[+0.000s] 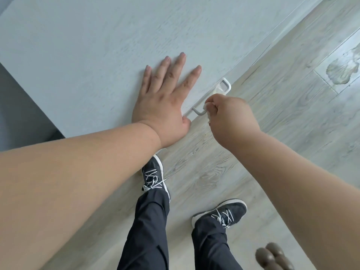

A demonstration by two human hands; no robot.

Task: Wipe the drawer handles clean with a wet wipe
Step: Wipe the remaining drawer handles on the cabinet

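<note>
Right hand (231, 115) pinches wipe (206, 107) on handle (224, 84).

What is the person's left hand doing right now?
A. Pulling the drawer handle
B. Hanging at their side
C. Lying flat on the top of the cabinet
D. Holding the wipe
C: the left hand lies spread, fingers straight, on the pale cabinet top, while the right hand holds the wet wipe against the white drawer handle.

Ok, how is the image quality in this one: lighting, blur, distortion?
Head view: soft, even light, no glare; wide-angle lens tilts and bends the pale grey wood-grain cabinet top; left hand sharp, right hand gripping the white wet wipe slightly soft, brown objects blurred.
</note>
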